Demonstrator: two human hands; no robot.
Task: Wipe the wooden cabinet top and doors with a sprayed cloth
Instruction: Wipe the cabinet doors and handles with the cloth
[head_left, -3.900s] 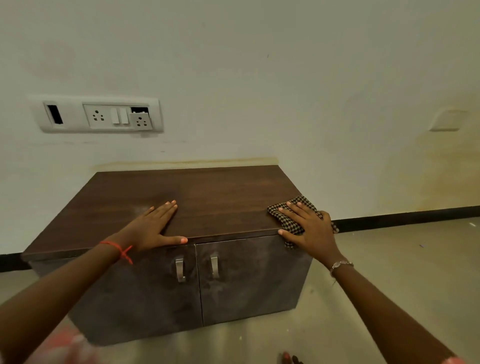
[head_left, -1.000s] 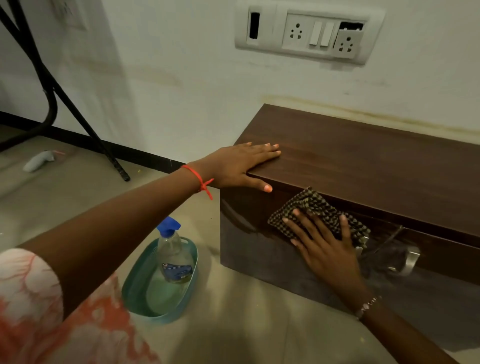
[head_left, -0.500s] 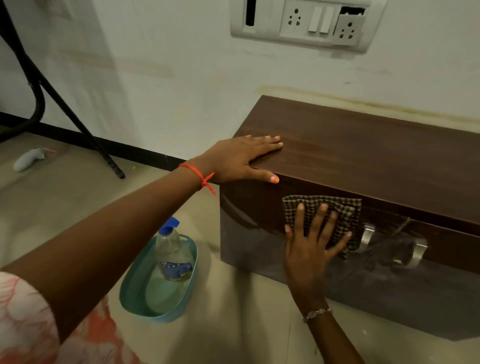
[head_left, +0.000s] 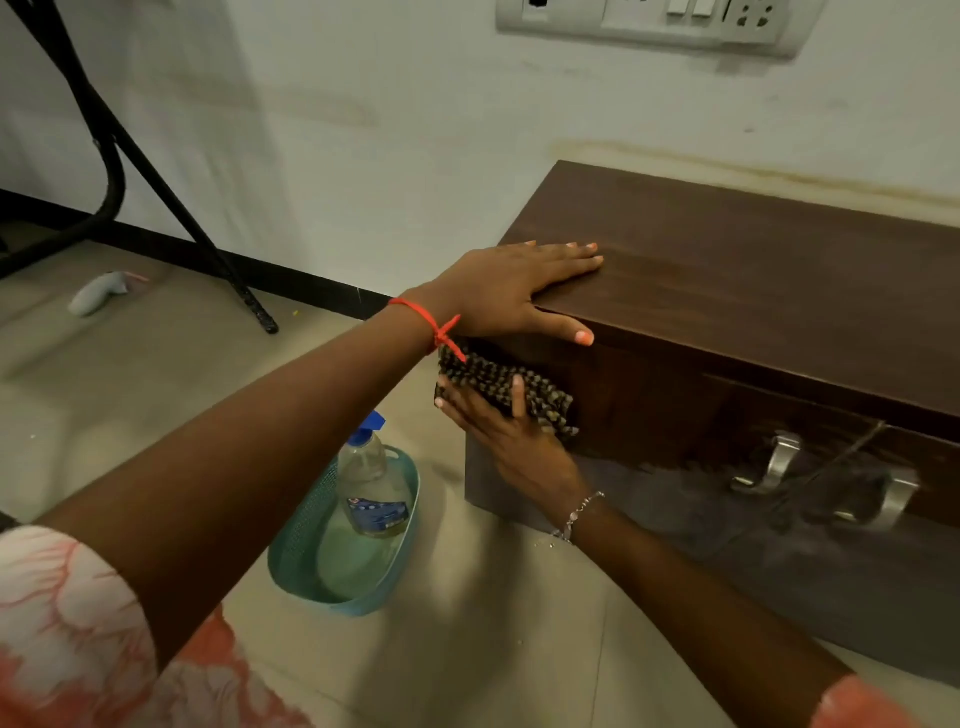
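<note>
Nearest, on the floor, a teal basket (head_left: 298, 525) holds a clear spray bottle (head_left: 371, 483); its blue label is too small to read. The right hand (head_left: 498, 431), fingers extended, presses the checked cloth (head_left: 498, 382) against the upper left corner of the cabinet front (head_left: 649, 410). Directly above, the left hand (head_left: 511, 291) lies flat and empty on the wooden cabinet top (head_left: 753, 291), thumb over its front edge.

A pale stained wall (head_left: 389, 130) carries a switch panel (head_left: 649, 21) at far right, black skirting (head_left: 291, 283) runs along its foot, and black metal legs (head_left: 156, 171) stand far left on the beige floor (head_left: 156, 384).
</note>
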